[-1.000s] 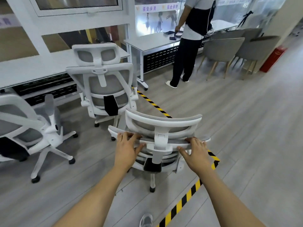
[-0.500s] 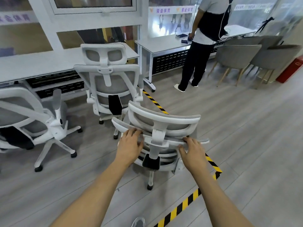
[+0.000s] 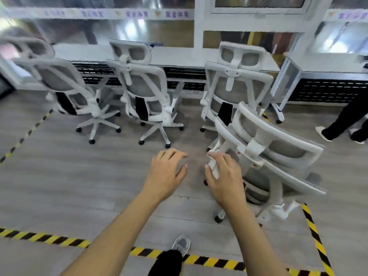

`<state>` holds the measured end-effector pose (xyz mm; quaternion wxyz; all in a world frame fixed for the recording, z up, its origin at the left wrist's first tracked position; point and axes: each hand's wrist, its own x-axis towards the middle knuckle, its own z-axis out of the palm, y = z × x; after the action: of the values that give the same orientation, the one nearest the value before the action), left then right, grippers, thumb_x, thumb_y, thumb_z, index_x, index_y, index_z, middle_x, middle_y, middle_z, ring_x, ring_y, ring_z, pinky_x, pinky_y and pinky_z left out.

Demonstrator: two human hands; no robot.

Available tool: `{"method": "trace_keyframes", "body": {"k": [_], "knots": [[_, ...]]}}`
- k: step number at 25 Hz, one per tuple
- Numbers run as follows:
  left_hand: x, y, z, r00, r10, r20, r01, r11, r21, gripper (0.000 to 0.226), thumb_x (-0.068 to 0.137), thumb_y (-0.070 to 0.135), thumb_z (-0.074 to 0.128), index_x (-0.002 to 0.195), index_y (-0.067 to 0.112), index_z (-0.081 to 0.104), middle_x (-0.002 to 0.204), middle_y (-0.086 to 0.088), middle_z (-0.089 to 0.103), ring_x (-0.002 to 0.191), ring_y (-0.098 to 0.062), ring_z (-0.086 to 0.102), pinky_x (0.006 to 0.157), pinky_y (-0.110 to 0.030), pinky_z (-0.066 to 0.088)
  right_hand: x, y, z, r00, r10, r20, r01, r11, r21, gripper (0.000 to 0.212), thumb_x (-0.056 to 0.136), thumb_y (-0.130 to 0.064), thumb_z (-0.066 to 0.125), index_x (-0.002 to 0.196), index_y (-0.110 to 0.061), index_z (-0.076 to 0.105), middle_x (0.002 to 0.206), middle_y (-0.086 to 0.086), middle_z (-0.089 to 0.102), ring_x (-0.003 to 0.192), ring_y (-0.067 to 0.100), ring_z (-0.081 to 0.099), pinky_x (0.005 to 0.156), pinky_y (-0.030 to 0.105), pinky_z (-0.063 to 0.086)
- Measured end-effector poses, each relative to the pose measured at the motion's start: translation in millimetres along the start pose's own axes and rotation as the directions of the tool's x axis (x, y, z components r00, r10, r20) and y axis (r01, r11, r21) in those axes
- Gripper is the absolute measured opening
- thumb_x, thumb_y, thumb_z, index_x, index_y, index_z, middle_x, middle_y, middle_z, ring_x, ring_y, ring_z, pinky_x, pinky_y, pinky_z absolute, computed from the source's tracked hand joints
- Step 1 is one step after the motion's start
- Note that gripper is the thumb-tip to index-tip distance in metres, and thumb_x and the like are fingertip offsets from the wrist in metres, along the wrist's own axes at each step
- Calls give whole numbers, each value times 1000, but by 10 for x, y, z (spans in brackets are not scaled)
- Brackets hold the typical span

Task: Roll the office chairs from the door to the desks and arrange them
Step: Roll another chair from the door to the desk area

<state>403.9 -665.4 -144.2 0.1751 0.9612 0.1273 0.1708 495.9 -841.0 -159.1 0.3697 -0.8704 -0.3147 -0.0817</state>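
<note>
A white office chair with grey mesh back stands at my right, its backrest turned at an angle. My right hand grips the left end of its back frame. My left hand hovers over the floor to the left of the chair, fingers spread, holding nothing. Three matching chairs are lined up facing the long white desk: one at the left, one in the middle, one at the right, just beyond the chair I hold.
Yellow-black tape marks a rectangle on the grey wood floor. A second desk stands at the far right, with a person's legs beside it. My shoe shows at the bottom.
My view has swung left toward the desk row. My left hand has come off the chair's back. The chair has turned, and only my right hand holds it now.
</note>
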Motion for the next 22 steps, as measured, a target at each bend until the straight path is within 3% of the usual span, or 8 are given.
{"method": "trace_keyframes", "body": {"k": [5, 9, 12, 16, 22], "knots": [[-962, -539, -789, 963, -229, -144, 241, 968, 73, 39, 93, 48, 45, 126, 31, 57, 130, 9, 56, 120, -16, 49, 92, -40, 45, -170, -1022, 496, 952, -262, 156, 237, 958, 162, 40, 94, -31, 59, 134, -26, 55, 131, -9, 56, 123, 14, 52, 105, 34, 39], [-1906, -1063, -1489, 862, -410, -297, 450, 889, 78, 45, 94, 51, 43, 134, 33, 52, 138, 10, 50, 127, -15, 44, 99, -40, 43, -404, -2032, 1036, 848, -458, 265, 389, 879, 274, 44, 95, -33, 58, 139, -28, 51, 139, -9, 52, 133, 10, 44, 111, 27, 30], [-2750, -1450, -2013, 736, -531, -420, 611, 788, 75, 47, 92, 54, 40, 131, 32, 55, 135, 7, 52, 123, -18, 47, 102, -40, 41, -732, -2941, 1493, 734, -609, 301, 493, 782, 381, 45, 93, -31, 60, 138, -27, 53, 137, -8, 54, 132, 11, 47, 110, 27, 30], [-4147, -1975, -2744, 516, -637, -573, 787, 617, 24, 47, 90, 53, 41, 127, 30, 59, 131, 4, 54, 120, -22, 49, 101, -40, 39, -1506, -4360, 2145, 548, -774, 317, 578, 624, 526, 43, 93, -31, 60, 135, -27, 54, 132, -9, 55, 126, 12, 49, 108, 29, 34], [-6305, -2682, -3804, 252, -688, -680, 926, 376, -37, 47, 88, 53, 41, 124, 30, 60, 129, 3, 54, 119, -23, 49, 95, -42, 42, -3060, -6454, 3013, 350, -899, 263, 545, 424, 724, 42, 90, -29, 59, 132, -25, 58, 126, -10, 59, 118, 12, 54, 101, 32, 41]]}}
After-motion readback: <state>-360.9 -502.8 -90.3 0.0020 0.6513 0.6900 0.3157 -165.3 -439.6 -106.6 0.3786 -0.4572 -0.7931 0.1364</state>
